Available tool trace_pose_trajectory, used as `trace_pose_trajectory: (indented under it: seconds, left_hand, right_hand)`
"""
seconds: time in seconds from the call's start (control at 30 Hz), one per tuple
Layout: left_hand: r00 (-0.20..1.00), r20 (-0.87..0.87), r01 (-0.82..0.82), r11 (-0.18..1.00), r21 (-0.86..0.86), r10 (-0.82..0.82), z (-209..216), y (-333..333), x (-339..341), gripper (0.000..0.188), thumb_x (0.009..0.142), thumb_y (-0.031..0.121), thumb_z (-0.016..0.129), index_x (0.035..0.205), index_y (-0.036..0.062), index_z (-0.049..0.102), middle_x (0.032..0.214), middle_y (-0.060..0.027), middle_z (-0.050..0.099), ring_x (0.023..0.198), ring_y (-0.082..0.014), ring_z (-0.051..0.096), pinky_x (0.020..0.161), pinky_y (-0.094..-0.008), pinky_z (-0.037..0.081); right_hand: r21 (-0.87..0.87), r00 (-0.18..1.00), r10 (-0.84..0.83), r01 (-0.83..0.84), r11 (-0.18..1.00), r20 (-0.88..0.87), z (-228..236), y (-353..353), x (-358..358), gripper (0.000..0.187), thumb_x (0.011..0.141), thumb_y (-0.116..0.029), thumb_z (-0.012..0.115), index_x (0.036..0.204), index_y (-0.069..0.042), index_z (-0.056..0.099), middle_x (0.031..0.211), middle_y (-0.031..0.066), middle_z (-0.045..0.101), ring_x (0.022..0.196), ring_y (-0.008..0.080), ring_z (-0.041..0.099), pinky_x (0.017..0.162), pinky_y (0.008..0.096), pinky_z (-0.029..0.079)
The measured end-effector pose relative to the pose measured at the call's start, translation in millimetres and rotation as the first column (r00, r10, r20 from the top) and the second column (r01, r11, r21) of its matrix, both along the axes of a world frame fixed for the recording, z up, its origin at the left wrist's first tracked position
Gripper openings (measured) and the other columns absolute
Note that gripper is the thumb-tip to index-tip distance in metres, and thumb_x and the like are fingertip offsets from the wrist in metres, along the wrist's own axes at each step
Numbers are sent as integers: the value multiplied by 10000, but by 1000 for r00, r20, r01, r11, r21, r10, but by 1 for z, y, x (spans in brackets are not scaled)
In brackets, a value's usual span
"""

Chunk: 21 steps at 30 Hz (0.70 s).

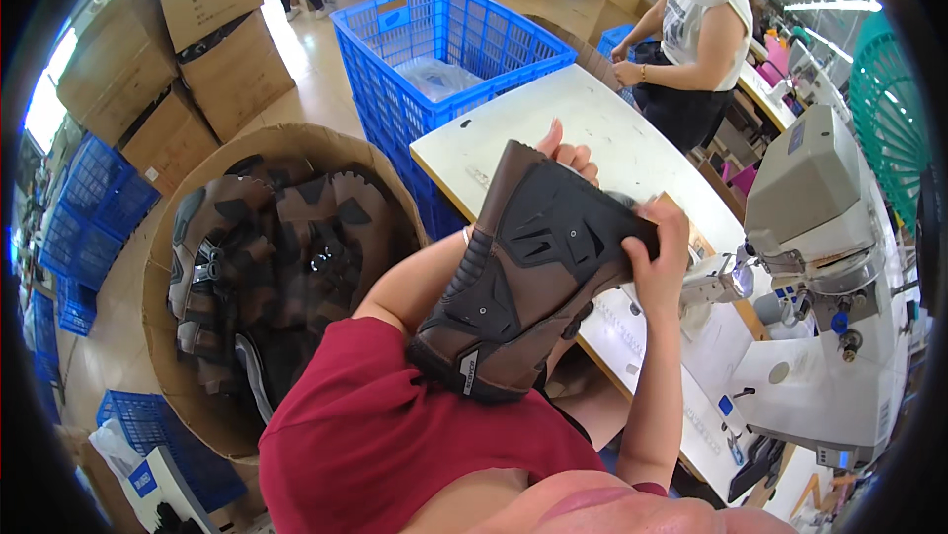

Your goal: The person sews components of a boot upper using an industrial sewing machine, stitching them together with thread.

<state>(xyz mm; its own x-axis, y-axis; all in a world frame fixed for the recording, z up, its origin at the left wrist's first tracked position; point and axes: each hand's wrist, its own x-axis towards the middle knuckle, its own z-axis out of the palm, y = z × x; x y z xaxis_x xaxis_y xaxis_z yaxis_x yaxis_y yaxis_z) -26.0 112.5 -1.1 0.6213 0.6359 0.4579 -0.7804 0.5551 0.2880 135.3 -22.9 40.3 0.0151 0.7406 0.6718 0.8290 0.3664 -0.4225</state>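
A brown and black boot upper [515, 282] is held tilted in front of my chest, with ribbed trim along one edge and black moulded panels. My left forearm passes behind it, and my left hand [570, 153] shows past its top edge, fingers curled. What those fingertips touch is partly hidden. On the other side, my right hand [660, 249] grips the black edge, its thumb in front and fingers over the top. Both hands are above the near edge of a white worktable [553, 119].
A large round cardboard bin [158, 307] with similar boot uppers stands at my left. Beyond the table is a blue plastic crate [390, 99] holding clear plastic. An industrial sewing machine [810, 178] stands at right; a person [696, 40] works across the table.
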Motion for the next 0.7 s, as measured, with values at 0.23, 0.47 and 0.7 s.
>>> trace_pose_trajectory:
  seconds: [0.23,0.47,0.7]
  left_hand:
    - [930,-317,198,980,9,-185,-66,-6,74,523,962,512,384,657,100,491,727,-40,500,714,-179,487,706,-315,425]
    - [818,-551,498,278,821,164,49,-7,114,403,858,199,642,1205,24,535,1110,-66,609,927,-157,581,864,-306,446]
    - [341,-880,940,-121,319,330,57,-47,154,304,835,299,693,882,-1,676,668,3,616,642,-72,536,600,-234,434]
  right_hand:
    - [-331,908,-377,305,893,-181,-33,-49,32,255,846,-237,637,802,-5,542,600,137,507,522,249,473,562,355,416]
    - [-157,826,-491,543,825,277,2,-93,84,405,902,-320,557,613,-46,485,545,197,468,525,400,503,486,456,354]
    - [-198,866,-443,488,850,233,0,-103,87,346,804,-404,650,643,-100,611,538,86,559,502,280,567,480,381,420]
